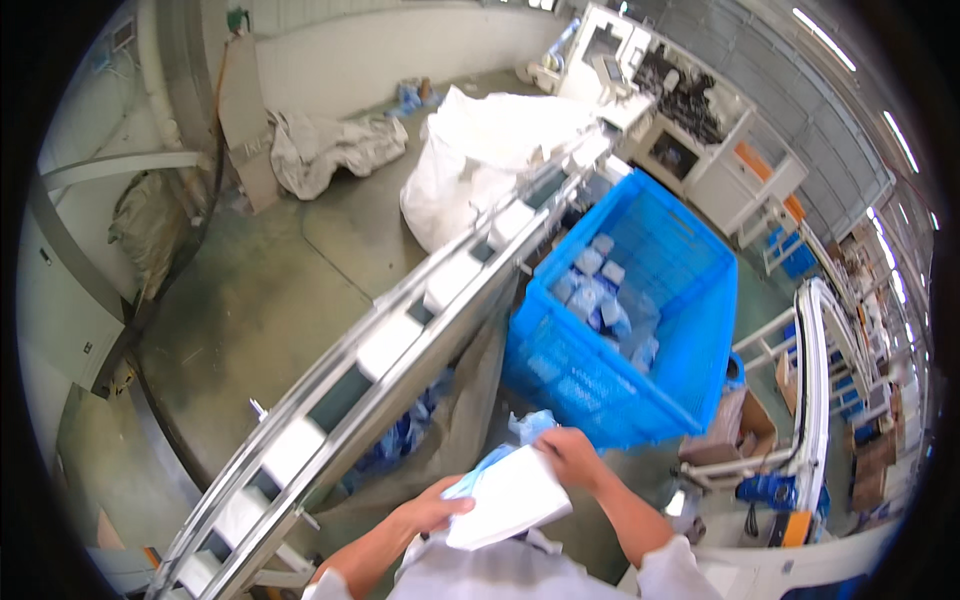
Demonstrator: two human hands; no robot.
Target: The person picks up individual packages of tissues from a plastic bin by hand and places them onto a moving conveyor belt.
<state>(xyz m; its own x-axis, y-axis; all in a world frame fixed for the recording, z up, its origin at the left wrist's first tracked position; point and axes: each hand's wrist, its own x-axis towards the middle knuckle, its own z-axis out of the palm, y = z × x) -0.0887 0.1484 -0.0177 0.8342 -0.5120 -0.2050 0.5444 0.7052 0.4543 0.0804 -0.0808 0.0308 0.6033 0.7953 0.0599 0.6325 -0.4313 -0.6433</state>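
Observation:
My left hand (437,506) is closed on the side of a white, block-like pack of what looks like folded tissue paper (510,500), its thumb lying on the face. Light-blue plastic wrapper (487,462) shows along the pack's upper left edge. At the upper right corner, my right hand (568,456) has its fingers curled in, with a crumpled bit of the blue film (534,426) sticking out beside them. Left of my hands runs a slanting conveyor (340,395) carrying several white blocks (292,448) in a row.
Beyond my hands stands a large blue plastic crate (590,385) with several small blue-and-white packs (597,290) inside. A big white sack (470,150) sits behind the conveyor. Grey cloth (335,150) lies on the floor. White machines (690,120) and a white rail frame (815,380) stand at the right.

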